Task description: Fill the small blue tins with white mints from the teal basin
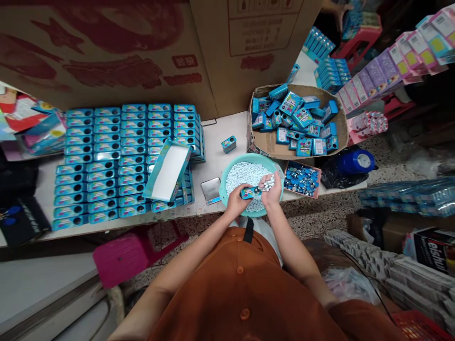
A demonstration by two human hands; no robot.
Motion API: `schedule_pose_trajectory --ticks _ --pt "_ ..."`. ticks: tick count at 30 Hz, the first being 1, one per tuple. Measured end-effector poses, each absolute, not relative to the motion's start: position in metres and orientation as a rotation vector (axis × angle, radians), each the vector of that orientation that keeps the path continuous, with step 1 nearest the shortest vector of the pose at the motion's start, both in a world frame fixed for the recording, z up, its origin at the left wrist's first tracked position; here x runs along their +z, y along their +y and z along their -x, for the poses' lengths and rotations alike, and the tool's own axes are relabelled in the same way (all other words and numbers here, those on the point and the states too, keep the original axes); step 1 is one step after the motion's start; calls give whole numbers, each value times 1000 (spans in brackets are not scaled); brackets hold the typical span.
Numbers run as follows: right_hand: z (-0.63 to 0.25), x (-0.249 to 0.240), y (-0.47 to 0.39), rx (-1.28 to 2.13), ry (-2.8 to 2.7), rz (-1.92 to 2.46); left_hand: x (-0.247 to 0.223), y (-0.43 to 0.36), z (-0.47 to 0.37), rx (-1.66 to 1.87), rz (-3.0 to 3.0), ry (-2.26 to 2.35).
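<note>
My left hand (237, 201) is closed around a small blue candy box (248, 193), which lies tilted on its side over the bowl. Cupped beside the box's end, my right hand (272, 192) holds a heap of small white candies (269, 183). Both hands are above a mint-green plastic bowl (224, 192) with many pale candies (245, 173) in it. Just behind the bowl, a single blue box (229, 144) stands on the white table. A phone (211, 190) lies to the bowl's left.
Rows of blue boxes (131, 161) cover the table's left side, with an open tray (168, 171) on top. A carton (253, 137) of jumbled blue boxes stands back right. Right of the bowl is a box of round blue and silver caps (302, 179). A pink stool (122, 258) stands below left.
</note>
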State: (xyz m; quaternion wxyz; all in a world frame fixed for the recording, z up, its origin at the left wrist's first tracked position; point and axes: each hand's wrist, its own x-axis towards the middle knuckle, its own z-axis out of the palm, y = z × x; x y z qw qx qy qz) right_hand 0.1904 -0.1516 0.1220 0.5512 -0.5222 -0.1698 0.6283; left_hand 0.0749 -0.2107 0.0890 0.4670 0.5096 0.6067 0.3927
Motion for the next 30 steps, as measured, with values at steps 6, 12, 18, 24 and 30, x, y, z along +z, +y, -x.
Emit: schedule_pose_trajectory --ticks 6,12,18,24,30 --pt "-192 128 -155 1436 -479 1226 93 -209 -84 990 -1323 1499" --pt "-194 128 -150 1393 -513 1246 93 -207 -90 1010 -1239 1463" --pt "-197 130 -146 1389 -524 1230 86 -206 -95 1067 -1173 1424" --pt "-196 134 -144 1389 -535 1207 87 -200 -100 1195 -1220 1422" --pt "-201 109 -133 1415 -403 1287 74 -197 -105 1068 -1153 1510"
